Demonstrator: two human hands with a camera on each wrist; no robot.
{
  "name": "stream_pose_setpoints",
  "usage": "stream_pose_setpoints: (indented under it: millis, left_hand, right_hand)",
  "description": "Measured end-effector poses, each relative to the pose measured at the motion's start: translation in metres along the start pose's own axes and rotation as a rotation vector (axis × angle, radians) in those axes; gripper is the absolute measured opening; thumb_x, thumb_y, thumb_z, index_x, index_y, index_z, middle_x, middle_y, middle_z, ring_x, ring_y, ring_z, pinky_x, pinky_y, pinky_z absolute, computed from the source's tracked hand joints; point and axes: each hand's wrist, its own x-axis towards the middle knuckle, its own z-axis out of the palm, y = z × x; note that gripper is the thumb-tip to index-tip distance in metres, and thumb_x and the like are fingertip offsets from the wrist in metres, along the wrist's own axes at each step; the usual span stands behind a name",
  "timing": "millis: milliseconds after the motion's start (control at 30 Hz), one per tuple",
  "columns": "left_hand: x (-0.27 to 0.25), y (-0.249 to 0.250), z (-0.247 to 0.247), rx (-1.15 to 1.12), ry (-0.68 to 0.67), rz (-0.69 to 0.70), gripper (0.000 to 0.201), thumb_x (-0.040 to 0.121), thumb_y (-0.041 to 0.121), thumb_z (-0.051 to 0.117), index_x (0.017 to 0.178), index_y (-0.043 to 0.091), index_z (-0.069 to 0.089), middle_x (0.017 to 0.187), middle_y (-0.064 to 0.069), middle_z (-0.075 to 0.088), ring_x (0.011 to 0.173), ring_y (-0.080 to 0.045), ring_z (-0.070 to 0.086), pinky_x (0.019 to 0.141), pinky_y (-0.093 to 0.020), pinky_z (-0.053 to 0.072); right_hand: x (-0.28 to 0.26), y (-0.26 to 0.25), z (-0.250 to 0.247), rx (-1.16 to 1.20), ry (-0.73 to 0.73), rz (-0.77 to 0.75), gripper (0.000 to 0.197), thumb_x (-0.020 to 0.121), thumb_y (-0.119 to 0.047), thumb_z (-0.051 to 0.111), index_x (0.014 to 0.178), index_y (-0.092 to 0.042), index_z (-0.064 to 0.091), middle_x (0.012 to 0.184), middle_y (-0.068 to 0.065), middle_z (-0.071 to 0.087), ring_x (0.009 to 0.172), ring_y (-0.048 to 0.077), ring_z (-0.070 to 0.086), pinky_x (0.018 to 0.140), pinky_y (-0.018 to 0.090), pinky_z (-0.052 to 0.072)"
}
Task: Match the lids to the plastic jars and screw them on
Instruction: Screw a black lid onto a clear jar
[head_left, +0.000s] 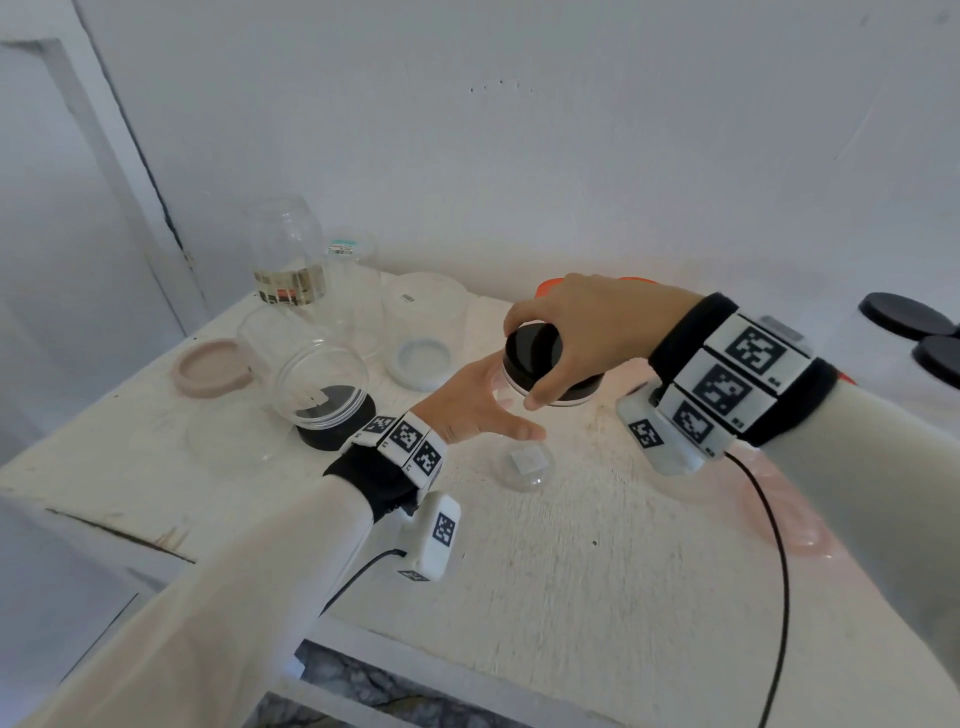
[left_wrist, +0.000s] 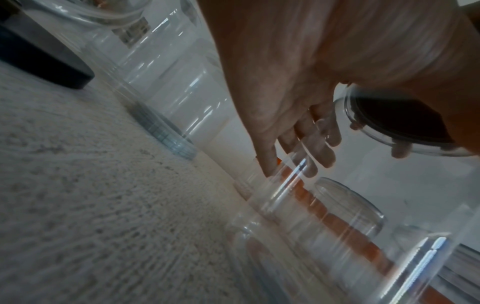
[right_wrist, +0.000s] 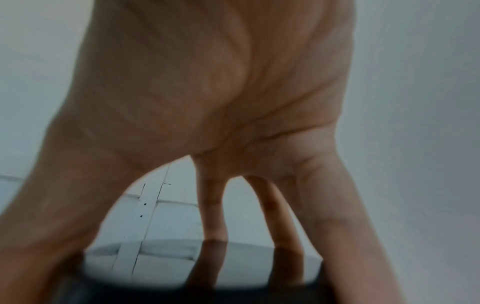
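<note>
From the head view the right hand (head_left: 587, 332) grips a black lid (head_left: 534, 353) atop the clear jar (head_left: 519, 415) clasped by the left hand (head_left: 478, 400) over the table (head_left: 623, 545), other jars uncapped; the left wrist view shows fingers (left_wrist: 306, 152) around clear plastic; the right wrist view shows fingertips (right_wrist: 215, 230) on the lid, so most remains.

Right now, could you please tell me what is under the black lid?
A clear plastic jar, held by the left hand; the right hand grips the black lid, hiding the threads.

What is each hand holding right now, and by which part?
Right hand grips the black lid by its rim; left hand wraps the clear jar around its upper side wall.
</note>
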Motion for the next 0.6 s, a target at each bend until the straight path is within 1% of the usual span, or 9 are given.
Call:
stream_pose_setpoints:
  millis: [67, 167, 267, 333, 400, 433, 500, 567, 600]
  left_hand:
    - [0.000, 0.001, 0.001, 0.013, 0.005, 0.015, 0.064, 0.069, 0.001, 0.078, 0.110, 0.039, 0.047, 0.110, 0.022, 0.056, 0.101, 0.020, 0.050, 0.080, -0.003, 0.041]
    - [0.000, 0.001, 0.002, 0.014, 0.018, 0.033, 0.065, 0.069, 0.000, 0.078, 0.110, 0.038, 0.047, 0.110, 0.021, 0.057, 0.102, 0.019, 0.050, 0.079, -0.003, 0.041]
    - [0.000, -0.001, 0.003, 0.005, 0.038, 0.035, 0.063, 0.067, 0.003, 0.080, 0.110, 0.037, 0.048, 0.108, 0.020, 0.059, 0.101, 0.016, 0.053, 0.078, -0.006, 0.043]
    - [0.000, -0.002, 0.003, 0.011, 0.043, 0.028, 0.064, 0.064, 0.010, 0.083, 0.111, 0.038, 0.049, 0.109, 0.020, 0.061, 0.105, 0.013, 0.053, 0.080, -0.008, 0.044]
    - [0.001, -0.001, 0.002, 0.023, 0.032, 0.021, 0.065, 0.063, 0.011, 0.083, 0.112, 0.038, 0.049, 0.109, 0.021, 0.061, 0.105, 0.013, 0.053, 0.080, -0.006, 0.044]
    - [0.002, -0.001, 0.001, 0.030, 0.021, 0.019, 0.065, 0.065, 0.008, 0.083, 0.111, 0.039, 0.048, 0.109, 0.021, 0.060, 0.104, 0.015, 0.052, 0.080, -0.005, 0.043]
    - [0.003, 0.001, -0.002, 0.054, -0.009, 0.012, 0.065, 0.067, 0.005, 0.081, 0.110, 0.040, 0.046, 0.110, 0.022, 0.057, 0.102, 0.018, 0.050, 0.081, -0.005, 0.041]
    - [0.004, 0.003, -0.006, 0.069, -0.061, -0.009, 0.068, 0.067, 0.006, 0.081, 0.113, 0.041, 0.045, 0.113, 0.023, 0.056, 0.108, 0.015, 0.048, 0.088, -0.012, 0.041]
    - [0.004, 0.005, -0.006, 0.067, -0.093, -0.024, 0.069, 0.066, 0.010, 0.082, 0.115, 0.041, 0.045, 0.115, 0.023, 0.056, 0.111, 0.012, 0.048, 0.092, -0.016, 0.041]
  right_hand:
    - [0.000, -0.001, 0.001, 0.007, 0.021, 0.019, 0.065, 0.059, -0.066, 0.071, 0.112, -0.036, 0.050, 0.086, -0.011, 0.049, 0.082, 0.018, 0.058, 0.067, 0.035, 0.055]
    - [0.001, -0.001, 0.003, 0.026, 0.031, 0.043, 0.068, 0.055, -0.070, 0.068, 0.110, -0.036, 0.049, 0.085, -0.011, 0.050, 0.077, 0.022, 0.063, 0.065, 0.040, 0.058]
    - [0.000, -0.002, 0.005, 0.046, 0.067, 0.057, 0.066, 0.059, -0.066, 0.069, 0.111, -0.032, 0.050, 0.082, -0.011, 0.047, 0.072, 0.017, 0.059, 0.060, 0.036, 0.057]
    - [-0.001, -0.003, 0.006, 0.028, 0.099, 0.055, 0.065, 0.063, -0.064, 0.069, 0.113, -0.028, 0.050, 0.080, -0.010, 0.046, 0.070, 0.012, 0.053, 0.056, 0.030, 0.050]
    - [-0.002, -0.004, 0.007, 0.012, 0.114, 0.058, 0.067, 0.065, -0.065, 0.067, 0.117, -0.027, 0.049, 0.082, -0.008, 0.048, 0.071, 0.012, 0.052, 0.056, 0.027, 0.045]
    - [-0.002, -0.003, 0.007, 0.006, 0.099, 0.061, 0.070, 0.065, -0.067, 0.066, 0.121, -0.029, 0.048, 0.088, -0.006, 0.051, 0.074, 0.013, 0.053, 0.059, 0.028, 0.047]
    - [-0.005, 0.000, 0.004, -0.029, 0.001, 0.047, 0.078, 0.065, -0.071, 0.063, 0.130, -0.037, 0.039, 0.108, -0.004, 0.054, 0.091, 0.018, 0.055, 0.076, 0.034, 0.050]
    - [-0.009, 0.002, -0.002, -0.057, -0.138, -0.007, 0.083, 0.069, -0.063, 0.067, 0.139, -0.045, 0.025, 0.121, -0.006, 0.042, 0.105, 0.019, 0.047, 0.089, 0.037, 0.046]
    - [-0.011, 0.002, -0.004, -0.053, -0.180, -0.036, 0.084, 0.070, -0.056, 0.071, 0.139, -0.047, 0.024, 0.121, -0.006, 0.038, 0.107, 0.019, 0.044, 0.089, 0.036, 0.045]
